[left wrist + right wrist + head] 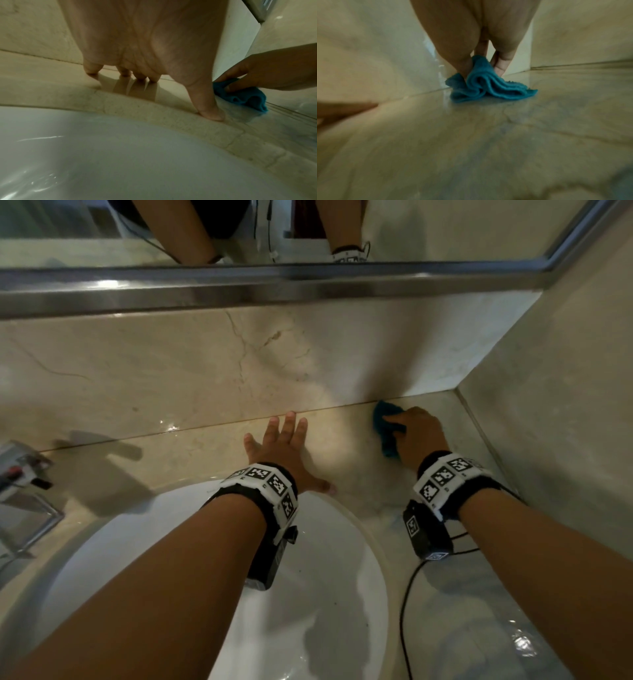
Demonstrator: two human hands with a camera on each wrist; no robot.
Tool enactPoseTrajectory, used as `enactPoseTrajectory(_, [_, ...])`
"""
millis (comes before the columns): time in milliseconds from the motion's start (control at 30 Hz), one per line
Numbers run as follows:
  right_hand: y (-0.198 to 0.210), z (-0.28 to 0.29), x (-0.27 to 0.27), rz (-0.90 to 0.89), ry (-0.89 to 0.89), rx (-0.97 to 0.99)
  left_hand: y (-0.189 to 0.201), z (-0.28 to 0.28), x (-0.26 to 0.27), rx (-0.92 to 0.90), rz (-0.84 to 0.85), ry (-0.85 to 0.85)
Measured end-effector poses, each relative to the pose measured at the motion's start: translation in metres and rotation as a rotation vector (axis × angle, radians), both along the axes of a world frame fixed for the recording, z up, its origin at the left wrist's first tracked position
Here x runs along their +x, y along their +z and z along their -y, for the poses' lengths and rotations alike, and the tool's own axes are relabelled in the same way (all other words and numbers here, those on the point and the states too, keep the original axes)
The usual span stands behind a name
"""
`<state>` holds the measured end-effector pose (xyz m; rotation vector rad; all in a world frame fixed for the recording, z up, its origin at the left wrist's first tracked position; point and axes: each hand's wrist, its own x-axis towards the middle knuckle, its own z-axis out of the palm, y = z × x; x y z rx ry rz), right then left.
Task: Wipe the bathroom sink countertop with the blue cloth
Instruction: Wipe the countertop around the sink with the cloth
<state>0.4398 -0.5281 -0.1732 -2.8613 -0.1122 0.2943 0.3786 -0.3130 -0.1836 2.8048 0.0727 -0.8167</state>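
Fingers (394,419) of the right hand (419,436) curl round the bunched blue cloth (387,433), pressed on the countertop (349,446) right of centre, apparently touching the back wall (205,364), while the left hand (281,450) rests flat, fingers spread, beside the sink (239,594).

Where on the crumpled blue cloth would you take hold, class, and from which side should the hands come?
Grip the bunched ridge on top of the blue cloth, coming from above. Its folds rise to a peak there while the edges lie flat on the countertop, so fingers get purchase only on top, where the right hand now holds it. The back wall blocks approach from behind.
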Motion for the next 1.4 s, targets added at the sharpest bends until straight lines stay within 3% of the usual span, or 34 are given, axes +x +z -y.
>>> enactPoseTrajectory(100, [0.001,0.019,0.01,0.143,-0.161,0.178,0.0,0.0,0.0,0.002,0.007,-0.002])
enactPoseTrajectory(233, [-0.002,0.043,0.028,0.092,-0.213,0.117,-0.001,0.0,0.0,0.004,0.009,-0.004])
enactPoseTrajectory(367, [-0.007,0.041,0.036,-0.001,-0.118,0.02,0.0,0.0,0.0,0.004,0.005,-0.003])
enactPoseTrajectory(533, [-0.016,0.02,0.011,0.006,0.079,0.069,0.001,0.0,0.0,0.002,0.001,-0.003])
enactPoseTrajectory(667, [-0.011,0.021,-0.012,-0.094,0.151,0.148,0.003,0.001,0.0,-0.002,0.005,0.0])
enactPoseTrajectory(733, [-0.005,0.031,-0.007,-0.078,0.103,0.163,0.003,0.001,0.0,-0.007,0.007,0.005])
enactPoseTrajectory(833, [0.004,0.052,0.012,0.049,-0.106,0.203,0.001,0.001,0.0,-0.008,0.012,0.003])
enactPoseTrajectory(933, [0.006,0.066,0.026,0.047,-0.176,0.119,0.0,0.001,0.0,-0.007,0.018,0.002])
enactPoseTrajectory(1100, [-0.005,0.06,0.032,-0.044,-0.082,-0.049,0.002,0.002,0.001,0.022,0.005,-0.006])
enactPoseTrajectory(1400, [-0.012,0.029,-0.013,-0.063,0.112,0.169,0.013,0.026,0.006,0.094,0.051,-0.071])
